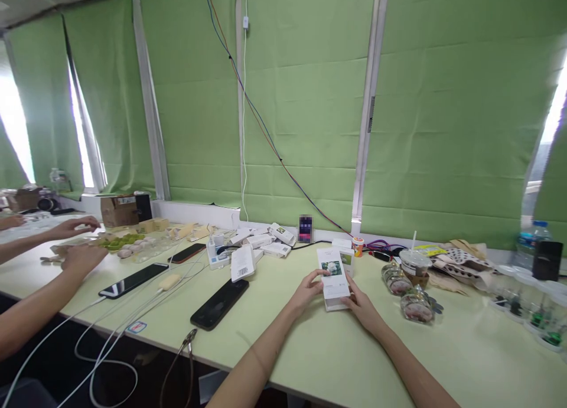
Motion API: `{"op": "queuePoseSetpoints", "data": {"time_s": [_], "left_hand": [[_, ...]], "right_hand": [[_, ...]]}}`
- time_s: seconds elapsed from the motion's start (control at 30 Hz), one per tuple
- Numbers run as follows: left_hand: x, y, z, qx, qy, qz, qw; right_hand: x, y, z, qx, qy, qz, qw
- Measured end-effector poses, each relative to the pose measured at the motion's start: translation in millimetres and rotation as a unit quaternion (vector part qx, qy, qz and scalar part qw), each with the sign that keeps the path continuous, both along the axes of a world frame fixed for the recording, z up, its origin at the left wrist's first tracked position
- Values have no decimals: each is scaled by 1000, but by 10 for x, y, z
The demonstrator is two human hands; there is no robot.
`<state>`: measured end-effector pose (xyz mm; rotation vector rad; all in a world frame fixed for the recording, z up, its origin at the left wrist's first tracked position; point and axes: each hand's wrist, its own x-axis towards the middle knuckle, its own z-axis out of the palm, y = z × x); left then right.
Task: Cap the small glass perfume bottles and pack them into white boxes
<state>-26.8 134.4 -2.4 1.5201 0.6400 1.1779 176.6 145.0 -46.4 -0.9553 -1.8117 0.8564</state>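
Note:
Both my hands are around a slim white box (335, 283) with a picture of white flowers and green leaves on its face. My left hand (307, 291) has its fingers closed on the box's left edge, and my right hand (362, 307) grips its lower right side. The box stands tilted back over the table, with a white edge showing below its printed face. Right behind it are more white boxes (346, 259), partly hidden. A black phone (220, 303) lies to the left of my left hand.
White boxes (266, 241) are piled by the wall, near a power strip (218, 253). Cables trail over the table's front edge at left, where another person's hands (84, 257) work. Clear packages (416, 306), a lidded cup (415, 263) and plastic containers (549, 319) stand at right.

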Motion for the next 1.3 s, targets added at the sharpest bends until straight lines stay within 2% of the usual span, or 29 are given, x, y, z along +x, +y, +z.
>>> {"op": "queuePoseSetpoints", "data": {"time_s": [0.13, 0.3, 0.57, 0.93, 1.3], "left_hand": [[-15, -6, -5, 16, 5, -30, 999], [-33, 6, -37, -23, 31, -62, 997], [-56, 48, -80, -17, 56, -24, 998], [-30, 25, -39, -43, 27, -26, 998], [-42, 66, -98, -94, 22, -58, 994]], "right_hand": [[19, 49, -25, -4, 33, 12, 999], [47, 106, -56, -1, 42, 7, 999], [46, 59, -31, -23, 38, 51, 998], [86, 102, -50, -55, 54, 95, 993], [99, 109, -42, -45, 39, 72, 996]]}}
